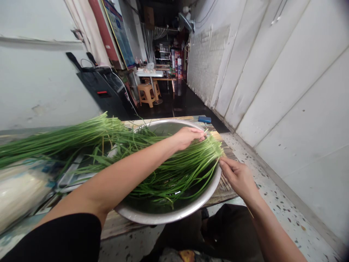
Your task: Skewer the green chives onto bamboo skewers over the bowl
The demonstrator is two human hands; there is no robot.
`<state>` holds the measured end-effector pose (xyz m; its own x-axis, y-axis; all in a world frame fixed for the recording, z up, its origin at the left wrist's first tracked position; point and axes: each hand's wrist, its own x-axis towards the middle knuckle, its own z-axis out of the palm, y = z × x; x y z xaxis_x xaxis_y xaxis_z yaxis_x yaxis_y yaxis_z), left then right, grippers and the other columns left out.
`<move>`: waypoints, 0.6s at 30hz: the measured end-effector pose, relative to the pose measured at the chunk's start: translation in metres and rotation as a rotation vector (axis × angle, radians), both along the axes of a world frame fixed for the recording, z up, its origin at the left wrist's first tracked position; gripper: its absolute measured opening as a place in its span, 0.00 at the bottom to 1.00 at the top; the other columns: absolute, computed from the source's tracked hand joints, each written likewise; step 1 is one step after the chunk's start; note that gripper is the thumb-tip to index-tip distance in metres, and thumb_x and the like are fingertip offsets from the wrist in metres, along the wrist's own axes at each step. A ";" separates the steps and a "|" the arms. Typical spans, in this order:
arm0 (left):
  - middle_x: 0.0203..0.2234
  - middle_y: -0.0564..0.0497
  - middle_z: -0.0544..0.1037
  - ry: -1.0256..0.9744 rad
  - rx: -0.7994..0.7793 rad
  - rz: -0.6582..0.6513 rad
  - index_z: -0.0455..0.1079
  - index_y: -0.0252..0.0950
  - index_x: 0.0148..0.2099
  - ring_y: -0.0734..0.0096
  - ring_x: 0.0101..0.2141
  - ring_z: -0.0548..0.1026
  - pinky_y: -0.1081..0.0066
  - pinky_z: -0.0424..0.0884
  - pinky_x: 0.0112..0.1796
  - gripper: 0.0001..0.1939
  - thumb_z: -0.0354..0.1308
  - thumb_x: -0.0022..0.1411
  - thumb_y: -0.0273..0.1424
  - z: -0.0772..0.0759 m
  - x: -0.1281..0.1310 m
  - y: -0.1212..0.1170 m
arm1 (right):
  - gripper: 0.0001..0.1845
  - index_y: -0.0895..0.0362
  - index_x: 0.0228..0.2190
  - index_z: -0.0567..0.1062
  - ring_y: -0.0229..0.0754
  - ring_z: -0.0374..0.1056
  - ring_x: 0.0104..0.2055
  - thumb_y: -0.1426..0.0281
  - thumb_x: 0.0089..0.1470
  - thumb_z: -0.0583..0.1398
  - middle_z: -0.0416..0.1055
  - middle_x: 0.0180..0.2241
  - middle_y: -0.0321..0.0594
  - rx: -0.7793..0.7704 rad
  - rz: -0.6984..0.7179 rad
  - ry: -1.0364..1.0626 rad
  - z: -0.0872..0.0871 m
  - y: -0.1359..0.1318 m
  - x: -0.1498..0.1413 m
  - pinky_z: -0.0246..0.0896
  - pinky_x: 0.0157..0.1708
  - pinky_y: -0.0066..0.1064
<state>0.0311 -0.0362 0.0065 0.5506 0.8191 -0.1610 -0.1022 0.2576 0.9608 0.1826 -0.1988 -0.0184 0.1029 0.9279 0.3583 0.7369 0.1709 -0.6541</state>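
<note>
A thick bunch of garlic chives (174,174) lies in a wide metal basin (163,218), with its pale cut ends resting over the right rim. My left hand (188,137) reaches across the basin and is closed in a pinch on chive stalks at the far side of those ends. At the near side of the same ends, my right hand (236,176) pinches a chive stalk between thumb and forefinger, just outside the rim. A second bunch of chives (68,136) stretches out left of the basin, its pale ends pointing toward it.
A filled clear plastic bag (23,191) sits at the left on the wooden table (120,223). A small blue box (204,119) lies beyond the basin. Farther back are a stool (146,94) and a white table (149,74). A pale wall (272,91) runs along the right.
</note>
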 end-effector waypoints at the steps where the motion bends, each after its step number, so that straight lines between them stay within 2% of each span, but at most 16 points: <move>1: 0.23 0.48 0.76 -0.004 -0.009 0.006 0.74 0.27 0.30 0.78 0.26 0.70 0.67 0.65 0.43 0.02 0.59 0.53 0.19 0.000 0.000 0.000 | 0.16 0.58 0.30 0.78 0.44 0.73 0.33 0.64 0.57 0.53 0.76 0.28 0.37 0.004 -0.001 0.000 0.000 0.000 0.000 0.65 0.29 0.26; 12: 0.22 0.49 0.75 0.016 -0.009 0.017 0.74 0.27 0.29 0.78 0.25 0.70 0.68 0.64 0.42 0.04 0.58 0.53 0.19 0.002 0.000 -0.002 | 0.16 0.56 0.39 0.79 0.45 0.73 0.35 0.65 0.56 0.54 0.77 0.36 0.38 0.030 0.002 0.026 -0.001 0.000 0.000 0.68 0.33 0.29; 18: 0.24 0.48 0.76 -0.006 -0.004 0.000 0.74 0.28 0.29 0.78 0.27 0.71 0.68 0.64 0.44 0.03 0.60 0.52 0.19 -0.003 0.000 0.001 | 0.16 0.56 0.39 0.79 0.45 0.73 0.34 0.65 0.56 0.53 0.78 0.34 0.37 0.026 0.007 0.007 0.000 0.000 0.000 0.68 0.31 0.29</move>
<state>0.0316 -0.0355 0.0036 0.5519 0.8184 -0.1604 -0.1082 0.2610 0.9593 0.1830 -0.1984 -0.0189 0.0984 0.9189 0.3819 0.7312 0.1935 -0.6541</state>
